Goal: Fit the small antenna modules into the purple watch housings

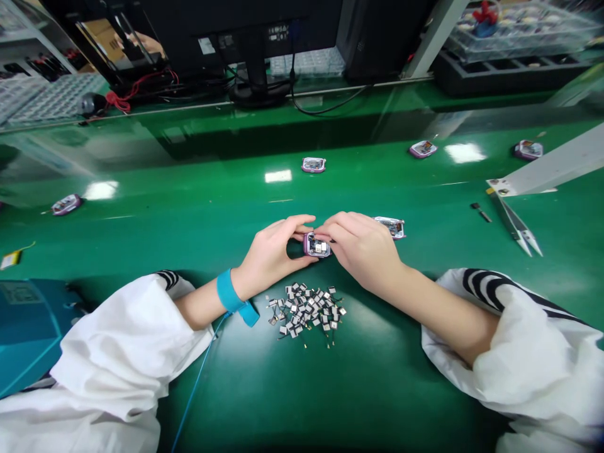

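Our right hand [362,248], at three o'clock, bunches its fingertips, whether empty we cannot tell; our left hand [270,250], at nine, pinches the central purple casing [318,248], probably light, rigid, delicate inside: best held by its rim.

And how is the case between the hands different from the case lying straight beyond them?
The held case is in the left hand, with the right hand at its edge; the far case lies untouched on the green table. The held case is close to the pile of small parts; the far case is farther off. Both are open, with purple sides and pale rims.
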A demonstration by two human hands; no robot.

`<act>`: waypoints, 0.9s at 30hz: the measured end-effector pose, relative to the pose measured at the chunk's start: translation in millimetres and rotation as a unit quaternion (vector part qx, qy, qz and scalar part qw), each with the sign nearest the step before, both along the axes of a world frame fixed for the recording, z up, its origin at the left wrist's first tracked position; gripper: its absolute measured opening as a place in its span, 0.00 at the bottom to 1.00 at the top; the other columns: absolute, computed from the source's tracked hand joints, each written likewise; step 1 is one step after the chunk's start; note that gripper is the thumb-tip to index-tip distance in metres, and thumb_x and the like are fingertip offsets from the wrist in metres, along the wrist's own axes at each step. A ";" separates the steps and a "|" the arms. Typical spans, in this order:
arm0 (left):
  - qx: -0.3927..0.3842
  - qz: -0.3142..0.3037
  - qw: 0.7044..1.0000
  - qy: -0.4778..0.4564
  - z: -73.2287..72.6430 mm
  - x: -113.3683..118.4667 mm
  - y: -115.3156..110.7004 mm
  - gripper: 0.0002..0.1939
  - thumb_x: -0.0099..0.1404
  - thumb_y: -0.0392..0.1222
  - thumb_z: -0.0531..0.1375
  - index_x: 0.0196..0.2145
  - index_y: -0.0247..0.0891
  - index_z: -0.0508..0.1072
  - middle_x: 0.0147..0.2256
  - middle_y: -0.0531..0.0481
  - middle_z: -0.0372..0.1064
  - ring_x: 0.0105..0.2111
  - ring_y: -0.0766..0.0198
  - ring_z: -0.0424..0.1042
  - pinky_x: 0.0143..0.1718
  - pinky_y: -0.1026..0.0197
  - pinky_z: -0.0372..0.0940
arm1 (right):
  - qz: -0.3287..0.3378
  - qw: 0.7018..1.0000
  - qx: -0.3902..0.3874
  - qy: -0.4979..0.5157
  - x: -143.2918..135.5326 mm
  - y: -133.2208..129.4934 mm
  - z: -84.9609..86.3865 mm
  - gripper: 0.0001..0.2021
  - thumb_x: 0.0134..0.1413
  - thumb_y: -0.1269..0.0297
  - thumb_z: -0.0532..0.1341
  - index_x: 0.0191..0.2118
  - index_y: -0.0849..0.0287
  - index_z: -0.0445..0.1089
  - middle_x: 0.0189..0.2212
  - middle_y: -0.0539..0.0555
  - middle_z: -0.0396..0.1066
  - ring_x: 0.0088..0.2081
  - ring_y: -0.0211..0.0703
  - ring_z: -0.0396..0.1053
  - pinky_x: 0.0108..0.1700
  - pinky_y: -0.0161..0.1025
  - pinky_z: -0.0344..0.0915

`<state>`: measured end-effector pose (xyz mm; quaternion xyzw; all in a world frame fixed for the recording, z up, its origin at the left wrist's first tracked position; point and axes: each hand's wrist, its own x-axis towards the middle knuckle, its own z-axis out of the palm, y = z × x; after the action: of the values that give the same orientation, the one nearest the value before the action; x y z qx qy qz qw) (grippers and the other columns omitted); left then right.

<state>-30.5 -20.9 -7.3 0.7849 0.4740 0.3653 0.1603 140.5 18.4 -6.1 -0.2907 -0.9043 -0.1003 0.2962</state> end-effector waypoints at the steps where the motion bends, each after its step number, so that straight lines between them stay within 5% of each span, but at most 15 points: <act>1: -0.005 0.000 1.000 -0.011 0.0 -0.3 -0.5 0.27 0.49 0.39 0.66 0.46 0.35 0.62 0.36 0.51 0.72 0.34 0.68 0.72 0.42 0.65 0.68 | 0.003 1.000 -0.015 0.012 -0.8 0.0 0.1 0.06 0.52 0.70 0.55 0.28 0.62 0.68 0.26 0.51 0.70 0.27 0.39 0.66 0.30 0.36 0.62; 6: -0.041 -0.004 0.995 -0.093 0.4 -0.4 -1.5 0.28 0.47 0.38 0.67 0.45 0.36 0.62 0.37 0.51 0.72 0.34 0.69 0.72 0.40 0.69 0.69 | 0.050 0.987 -0.111 0.106 -3.7 0.9 -0.3 0.03 0.51 0.72 0.57 0.29 0.61 0.66 0.27 0.50 0.71 0.29 0.34 0.66 0.32 0.32 0.63; 12: -0.068 -0.013 0.981 -0.183 0.8 1.8 -2.2 0.27 0.45 0.39 0.68 0.43 0.36 0.63 0.36 0.51 0.72 0.34 0.70 0.73 0.39 0.70 0.69 | 0.063 0.972 -0.123 0.189 -5.2 6.2 -3.5 0.02 0.49 0.70 0.59 0.28 0.60 0.67 0.25 0.50 0.65 0.31 0.35 0.63 0.34 0.35 0.60; 27: -0.054 0.011 0.979 -0.195 -1.5 4.1 -5.5 0.24 0.46 0.40 0.67 0.40 0.36 0.65 0.37 0.49 0.71 0.36 0.66 0.73 0.41 0.66 0.70 | 0.090 0.958 -0.172 0.209 -5.1 5.8 -3.5 0.03 0.50 0.70 0.58 0.27 0.61 0.67 0.25 0.51 0.64 0.30 0.34 0.63 0.31 0.35 0.62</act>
<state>-26.4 -26.4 -8.8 0.6836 0.4607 0.4874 0.2879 135.3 24.2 -9.6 -0.2690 -0.8482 0.1468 0.4319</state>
